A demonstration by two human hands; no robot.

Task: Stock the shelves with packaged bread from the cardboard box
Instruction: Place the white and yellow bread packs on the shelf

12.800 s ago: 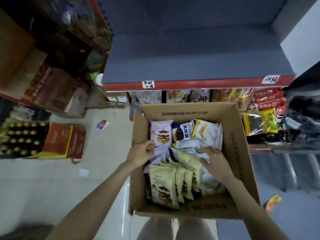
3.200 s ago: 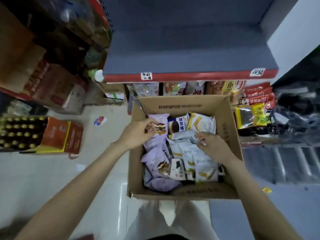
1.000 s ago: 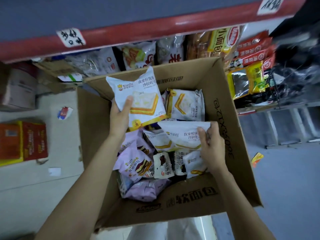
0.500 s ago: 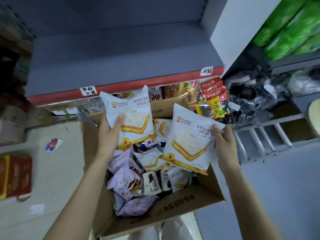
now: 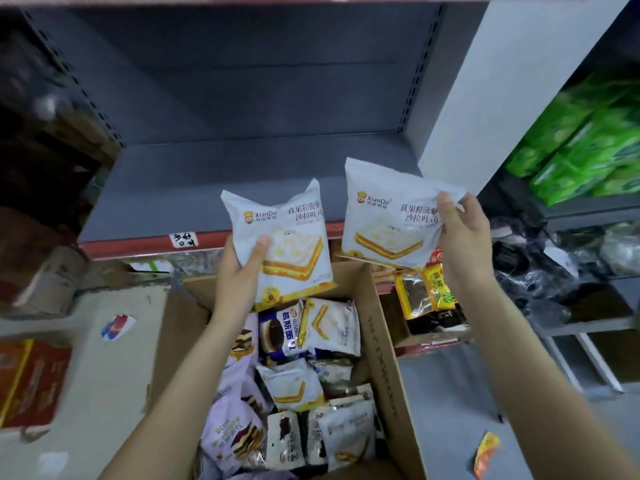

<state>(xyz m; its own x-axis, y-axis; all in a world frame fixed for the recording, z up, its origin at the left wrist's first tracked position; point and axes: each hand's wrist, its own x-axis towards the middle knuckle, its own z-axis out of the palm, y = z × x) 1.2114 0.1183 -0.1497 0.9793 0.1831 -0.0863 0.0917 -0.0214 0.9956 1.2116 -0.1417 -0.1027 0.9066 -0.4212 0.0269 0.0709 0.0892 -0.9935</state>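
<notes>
Now | left hand (image 5: 242, 271) grips one bread pack (image 5: 284, 244), right hand (image 5: 462, 233) pinches another (image 5: 391, 216), frame centre | advice: set both upright on grey shelf (image 5: 207, 181).

The brown cardboard box (image 5: 384, 344) runs off the bottom edge, its near wall unseen. Green wrapped packs (image 5: 585, 143) at right are smeared by blur. The handwritten white shelf label (image 5: 184, 239) is too small to read. Both forearms exit the frame's bottom.
</notes>
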